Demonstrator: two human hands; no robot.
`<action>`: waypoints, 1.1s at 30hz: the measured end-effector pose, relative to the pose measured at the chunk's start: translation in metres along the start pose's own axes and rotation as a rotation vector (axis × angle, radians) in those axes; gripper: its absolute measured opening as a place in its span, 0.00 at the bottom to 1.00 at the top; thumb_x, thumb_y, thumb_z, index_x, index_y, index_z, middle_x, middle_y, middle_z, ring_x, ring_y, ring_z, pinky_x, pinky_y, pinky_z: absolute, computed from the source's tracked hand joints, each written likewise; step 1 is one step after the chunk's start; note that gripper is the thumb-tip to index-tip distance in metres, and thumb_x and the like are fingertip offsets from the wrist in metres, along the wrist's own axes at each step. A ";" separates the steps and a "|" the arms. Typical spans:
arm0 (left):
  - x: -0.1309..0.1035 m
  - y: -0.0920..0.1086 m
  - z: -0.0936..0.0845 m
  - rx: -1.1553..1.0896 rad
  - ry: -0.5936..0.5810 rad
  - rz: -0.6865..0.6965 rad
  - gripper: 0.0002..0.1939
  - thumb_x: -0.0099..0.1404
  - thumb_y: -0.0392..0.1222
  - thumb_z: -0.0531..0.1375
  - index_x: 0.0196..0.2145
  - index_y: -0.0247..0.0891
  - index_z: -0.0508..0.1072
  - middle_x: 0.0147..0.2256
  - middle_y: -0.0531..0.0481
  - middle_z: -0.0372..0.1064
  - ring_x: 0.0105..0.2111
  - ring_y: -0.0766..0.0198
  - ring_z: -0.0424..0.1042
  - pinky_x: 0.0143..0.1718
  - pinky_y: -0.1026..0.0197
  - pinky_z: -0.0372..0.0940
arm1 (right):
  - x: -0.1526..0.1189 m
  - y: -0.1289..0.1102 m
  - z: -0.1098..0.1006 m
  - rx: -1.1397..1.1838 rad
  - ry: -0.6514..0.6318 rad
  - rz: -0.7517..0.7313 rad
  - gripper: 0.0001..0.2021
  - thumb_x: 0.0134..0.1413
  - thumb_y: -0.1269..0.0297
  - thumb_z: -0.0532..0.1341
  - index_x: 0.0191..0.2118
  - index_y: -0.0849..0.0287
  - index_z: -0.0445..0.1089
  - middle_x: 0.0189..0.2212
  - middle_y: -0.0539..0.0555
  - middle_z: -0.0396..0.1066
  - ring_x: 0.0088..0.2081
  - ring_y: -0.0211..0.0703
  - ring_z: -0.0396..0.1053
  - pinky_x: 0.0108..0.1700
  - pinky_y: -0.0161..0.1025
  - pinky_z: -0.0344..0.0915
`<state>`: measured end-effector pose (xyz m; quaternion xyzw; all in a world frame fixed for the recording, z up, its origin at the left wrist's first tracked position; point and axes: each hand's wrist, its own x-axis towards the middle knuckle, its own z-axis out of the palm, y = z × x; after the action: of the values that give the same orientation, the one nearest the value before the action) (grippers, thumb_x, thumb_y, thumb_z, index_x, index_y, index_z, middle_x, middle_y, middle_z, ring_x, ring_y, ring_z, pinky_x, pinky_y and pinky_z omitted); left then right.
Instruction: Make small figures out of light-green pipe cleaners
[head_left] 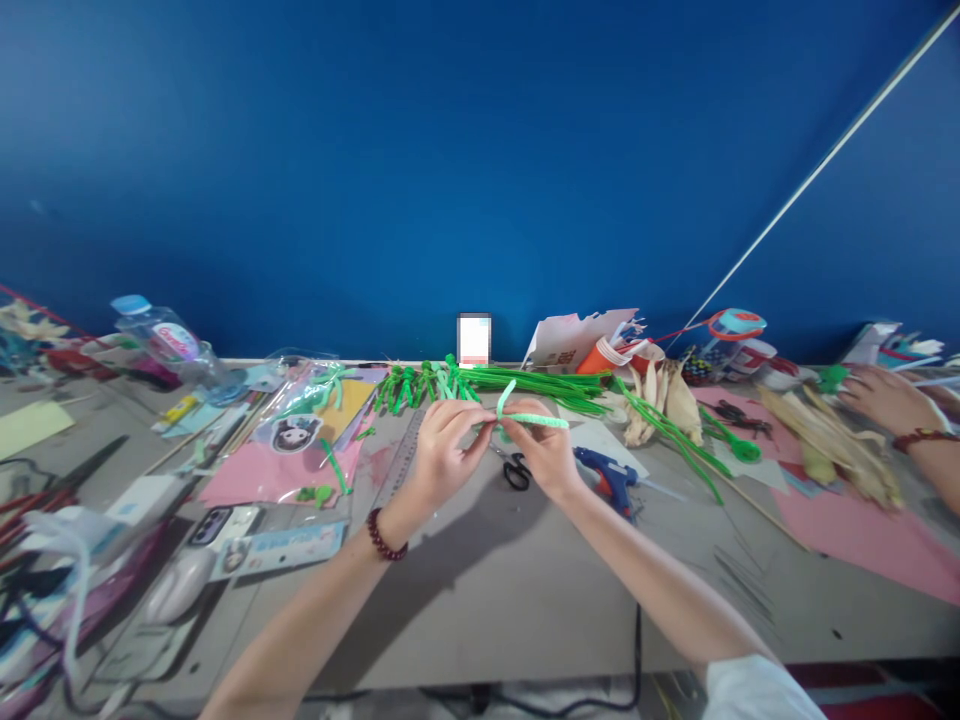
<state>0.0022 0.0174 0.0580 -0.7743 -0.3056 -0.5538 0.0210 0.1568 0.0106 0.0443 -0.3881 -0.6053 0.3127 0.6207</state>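
Both hands meet above the middle of the grey table. My left hand [450,446], with a dark red bead bracelet at its wrist, pinches the left end of a pale green fuzzy stem [544,421]. Fingers of my right hand [544,450] are closed on the same stem, which is bent, one part sticking up and another pointing right. Behind the hands lies a long bundle of green fuzzy stems [536,380], with small twisted green pieces [409,386] at its left. Black-handled scissors [516,472] rest just below my right hand.
A blue glue gun [616,475] lies right of my right hand. Pink paper under a clear bag [262,470], a steel ruler [403,455] and a bottle [169,340] are at left. Dried husks [664,400] stand at right. Another person's hand [881,400] is at far right.
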 end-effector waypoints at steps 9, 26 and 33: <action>-0.003 0.001 0.001 0.030 0.016 0.009 0.06 0.61 0.33 0.59 0.36 0.41 0.72 0.33 0.49 0.74 0.35 0.62 0.73 0.38 0.58 0.64 | -0.002 -0.003 0.003 0.012 0.018 0.035 0.06 0.51 0.60 0.63 0.33 0.56 0.73 0.34 0.54 0.71 0.39 0.45 0.69 0.41 0.42 0.66; -0.008 -0.001 0.005 0.083 0.023 0.044 0.05 0.63 0.34 0.57 0.36 0.40 0.72 0.32 0.48 0.74 0.33 0.62 0.72 0.36 0.58 0.63 | -0.006 -0.011 0.007 -0.006 0.031 0.062 0.06 0.52 0.60 0.62 0.31 0.57 0.72 0.32 0.54 0.70 0.36 0.43 0.70 0.35 0.38 0.67; -0.009 0.001 0.010 0.006 -0.034 -0.117 0.04 0.63 0.33 0.55 0.33 0.39 0.69 0.32 0.48 0.72 0.34 0.61 0.70 0.37 0.58 0.64 | -0.009 -0.009 0.009 -0.146 0.072 -0.043 0.05 0.53 0.63 0.61 0.30 0.56 0.73 0.32 0.54 0.72 0.36 0.44 0.70 0.37 0.39 0.67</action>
<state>0.0090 0.0162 0.0463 -0.7642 -0.3524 -0.5400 -0.0141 0.1467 -0.0010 0.0466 -0.4305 -0.6119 0.2401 0.6186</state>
